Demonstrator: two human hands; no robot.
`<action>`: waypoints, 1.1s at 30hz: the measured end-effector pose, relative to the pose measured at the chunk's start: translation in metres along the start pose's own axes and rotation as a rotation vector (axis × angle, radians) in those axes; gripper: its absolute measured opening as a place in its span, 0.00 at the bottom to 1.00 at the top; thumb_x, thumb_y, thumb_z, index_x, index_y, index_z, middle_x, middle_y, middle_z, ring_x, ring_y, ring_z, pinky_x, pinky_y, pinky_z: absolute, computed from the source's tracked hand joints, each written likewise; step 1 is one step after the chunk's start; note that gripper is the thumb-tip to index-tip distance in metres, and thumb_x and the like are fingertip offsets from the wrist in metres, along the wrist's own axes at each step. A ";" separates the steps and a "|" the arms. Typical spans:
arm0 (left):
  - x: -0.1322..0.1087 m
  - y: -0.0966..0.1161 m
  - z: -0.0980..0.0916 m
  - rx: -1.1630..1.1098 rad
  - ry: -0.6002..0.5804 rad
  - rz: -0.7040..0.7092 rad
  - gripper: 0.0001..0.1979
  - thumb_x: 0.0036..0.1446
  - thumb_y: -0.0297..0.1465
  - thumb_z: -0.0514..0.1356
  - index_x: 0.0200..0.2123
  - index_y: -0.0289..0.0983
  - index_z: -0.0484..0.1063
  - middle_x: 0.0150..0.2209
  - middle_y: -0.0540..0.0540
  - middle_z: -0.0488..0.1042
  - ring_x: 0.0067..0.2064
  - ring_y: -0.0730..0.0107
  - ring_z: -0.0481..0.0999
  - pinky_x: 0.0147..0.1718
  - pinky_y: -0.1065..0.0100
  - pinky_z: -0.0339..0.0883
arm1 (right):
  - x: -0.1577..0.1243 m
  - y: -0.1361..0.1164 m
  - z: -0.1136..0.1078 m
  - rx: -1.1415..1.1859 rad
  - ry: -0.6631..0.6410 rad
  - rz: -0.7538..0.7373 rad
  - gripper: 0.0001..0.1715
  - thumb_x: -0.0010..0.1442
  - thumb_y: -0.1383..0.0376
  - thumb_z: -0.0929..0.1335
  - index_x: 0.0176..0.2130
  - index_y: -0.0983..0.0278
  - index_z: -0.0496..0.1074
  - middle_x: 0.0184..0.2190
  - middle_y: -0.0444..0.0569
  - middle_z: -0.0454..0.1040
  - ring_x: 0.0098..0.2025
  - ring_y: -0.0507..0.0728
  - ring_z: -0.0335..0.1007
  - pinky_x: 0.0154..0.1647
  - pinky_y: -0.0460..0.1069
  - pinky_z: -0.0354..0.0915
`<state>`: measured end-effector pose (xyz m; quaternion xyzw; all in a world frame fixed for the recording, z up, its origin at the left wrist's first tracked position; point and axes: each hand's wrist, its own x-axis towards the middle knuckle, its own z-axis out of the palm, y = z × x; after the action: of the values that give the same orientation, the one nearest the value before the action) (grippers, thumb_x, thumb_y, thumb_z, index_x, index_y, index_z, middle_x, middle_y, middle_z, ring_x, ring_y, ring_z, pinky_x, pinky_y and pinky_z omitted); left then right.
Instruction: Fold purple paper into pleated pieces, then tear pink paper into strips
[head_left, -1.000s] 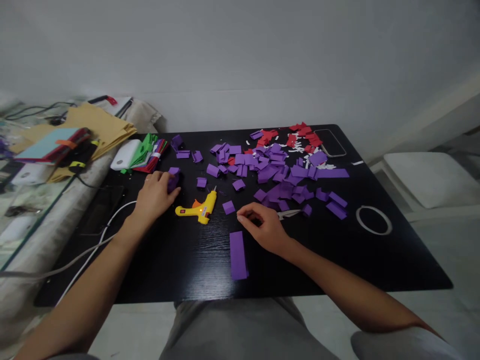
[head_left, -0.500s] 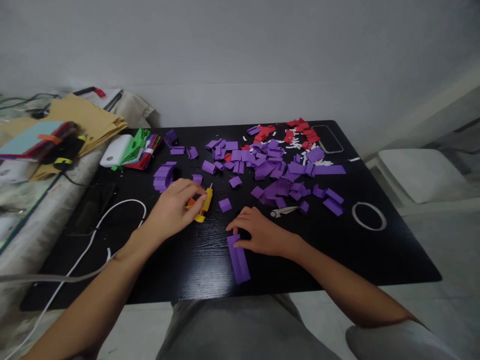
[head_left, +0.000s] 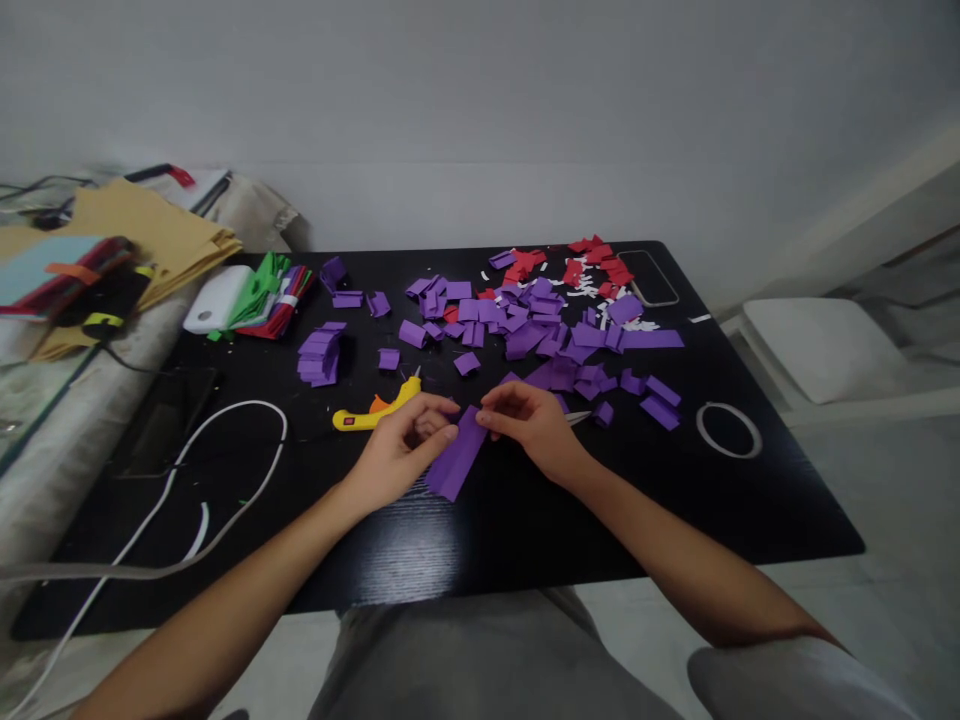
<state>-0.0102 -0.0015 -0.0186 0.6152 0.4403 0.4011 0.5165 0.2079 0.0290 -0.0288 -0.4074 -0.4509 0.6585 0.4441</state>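
A creased purple paper strip [head_left: 456, 465] slants between my hands above the near middle of the table. My right hand [head_left: 529, 425] pinches its upper end between thumb and fingers. My left hand [head_left: 409, 440] is curled at the strip's left edge, its thumb lying on the paper and the other fingers partly hidden. Just beyond the left hand lies a yellow hot glue gun [head_left: 356, 420] with an orange trigger. Half covered by the right hand, a pair of scissors [head_left: 577, 417] shows only its pointed metal end.
Folded purple paper pieces [head_left: 536, 325] are heaped across the table, with red pieces [head_left: 600, 252] and white scraps behind. A ring [head_left: 729, 430] lies to the right. Leftward are a curved purple stack [head_left: 320, 355], coloured paper bundles [head_left: 262, 295] and a white cable [head_left: 281, 450].
My left hand has left the glue gun and come right to the strip. My right hand has raised and tilted the strip, which lay flat before. The view has shifted slightly.
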 end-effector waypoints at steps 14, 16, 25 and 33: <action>-0.001 0.003 0.009 -0.033 0.100 -0.127 0.15 0.61 0.42 0.66 0.33 0.35 0.75 0.22 0.55 0.68 0.23 0.78 0.62 0.24 0.74 0.56 | -0.006 0.010 0.007 0.013 -0.047 0.017 0.22 0.52 0.55 0.82 0.41 0.60 0.76 0.32 0.43 0.81 0.32 0.53 0.78 0.35 0.51 0.79; 0.000 0.004 0.009 -0.054 0.096 -0.132 0.16 0.60 0.43 0.68 0.32 0.36 0.74 0.21 0.56 0.67 0.23 0.78 0.62 0.23 0.75 0.56 | -0.006 0.009 0.007 0.002 -0.046 0.016 0.23 0.52 0.55 0.82 0.42 0.60 0.75 0.31 0.42 0.80 0.30 0.53 0.78 0.36 0.51 0.79; -0.004 -0.004 0.009 -0.037 -0.035 -0.232 0.24 0.63 0.51 0.64 0.29 0.37 0.69 0.17 0.54 0.70 0.17 0.77 0.66 0.19 0.75 0.59 | -0.008 0.010 0.011 -0.015 -0.006 -0.034 0.22 0.53 0.57 0.80 0.43 0.59 0.73 0.29 0.39 0.78 0.28 0.52 0.76 0.35 0.49 0.76; -0.003 -0.002 0.008 0.002 -0.001 -0.112 0.25 0.68 0.51 0.59 0.27 0.38 0.68 0.17 0.54 0.69 0.20 0.75 0.68 0.21 0.73 0.62 | -0.010 0.009 0.010 -0.065 -0.027 -0.095 0.11 0.58 0.57 0.77 0.40 0.59 0.78 0.34 0.45 0.79 0.33 0.55 0.77 0.40 0.52 0.78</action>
<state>-0.0034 -0.0064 -0.0218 0.5904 0.4741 0.3708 0.5377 0.1998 0.0154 -0.0331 -0.3906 -0.4972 0.6270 0.4551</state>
